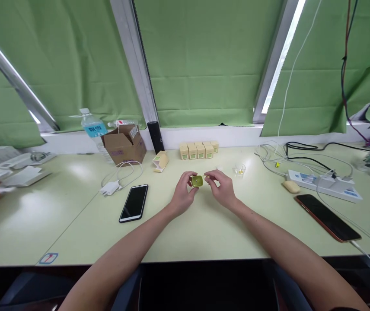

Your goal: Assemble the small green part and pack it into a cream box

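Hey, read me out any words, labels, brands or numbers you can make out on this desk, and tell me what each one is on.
Nothing here can be read.
Water bottle: blue label with white marks, too blurred.
Cardboard box: purple print and a sticker, too small.
Row of small boxes: green label squares, no legible text.
Desk stickers: blurred.
Small green case, held by the left hand and right hand: no text visible.

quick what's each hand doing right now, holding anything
Left hand: closed on a small green container, held above the table.
Right hand: fingertips pinched beside the container's right edge; whether it grips anything is too small to tell.
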The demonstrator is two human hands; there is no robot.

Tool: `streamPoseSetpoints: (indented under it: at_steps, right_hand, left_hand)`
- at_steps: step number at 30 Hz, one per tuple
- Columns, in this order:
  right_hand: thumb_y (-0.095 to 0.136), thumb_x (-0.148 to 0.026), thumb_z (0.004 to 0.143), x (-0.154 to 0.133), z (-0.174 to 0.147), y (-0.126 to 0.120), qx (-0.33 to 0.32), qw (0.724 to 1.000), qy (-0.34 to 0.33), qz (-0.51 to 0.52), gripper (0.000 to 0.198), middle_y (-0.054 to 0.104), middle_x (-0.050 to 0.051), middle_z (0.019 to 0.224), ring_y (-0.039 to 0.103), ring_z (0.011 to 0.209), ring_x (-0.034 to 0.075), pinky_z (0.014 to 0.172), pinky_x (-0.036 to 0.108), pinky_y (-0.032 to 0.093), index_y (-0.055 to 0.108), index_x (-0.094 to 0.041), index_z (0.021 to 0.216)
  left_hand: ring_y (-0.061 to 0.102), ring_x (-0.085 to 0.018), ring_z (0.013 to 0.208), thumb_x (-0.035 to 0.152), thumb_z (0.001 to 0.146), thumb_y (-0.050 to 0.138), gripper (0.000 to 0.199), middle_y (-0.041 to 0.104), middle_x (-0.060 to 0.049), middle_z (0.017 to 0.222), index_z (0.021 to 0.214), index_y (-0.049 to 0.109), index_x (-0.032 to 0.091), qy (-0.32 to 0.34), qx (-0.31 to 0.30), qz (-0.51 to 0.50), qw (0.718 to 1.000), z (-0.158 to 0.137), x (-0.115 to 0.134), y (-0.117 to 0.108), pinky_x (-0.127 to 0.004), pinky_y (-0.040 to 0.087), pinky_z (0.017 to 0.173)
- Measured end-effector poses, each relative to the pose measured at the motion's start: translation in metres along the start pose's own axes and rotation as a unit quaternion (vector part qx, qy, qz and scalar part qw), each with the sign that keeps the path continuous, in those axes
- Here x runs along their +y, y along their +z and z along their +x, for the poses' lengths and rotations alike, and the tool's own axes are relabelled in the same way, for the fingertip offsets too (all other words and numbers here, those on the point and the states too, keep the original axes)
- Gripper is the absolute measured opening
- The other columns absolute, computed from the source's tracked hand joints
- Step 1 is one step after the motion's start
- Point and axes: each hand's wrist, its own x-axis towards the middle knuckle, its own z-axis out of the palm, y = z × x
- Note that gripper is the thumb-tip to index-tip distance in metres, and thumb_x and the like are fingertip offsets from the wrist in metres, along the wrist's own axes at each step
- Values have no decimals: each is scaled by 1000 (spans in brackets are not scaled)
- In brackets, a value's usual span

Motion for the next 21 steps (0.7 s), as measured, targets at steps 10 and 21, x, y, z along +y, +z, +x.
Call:
streamPoseSetpoints:
  at_steps: [10,21]
  right_hand:
    - [47,-22,103,1,-3,-1,-32,987,-121,-102,24,74,8,94,69,86,22,73,37,58,71,-26,106]
    - [45,-20,103,1,-7,-1,-60,965,-121,-225,30,72,7,87,61,76,19,65,33,44,74,-23,95]
  left_hand:
    - [64,-21,102,13,86,65,41,67,-6,117,124,55,26,26,29,-1,999,-3,6,0,-36,52,88]
    - [63,-23,100,19,89,67,39,66,-6,111,126,54,26,87,22,50,995,-7,7,0,-41,52,91]
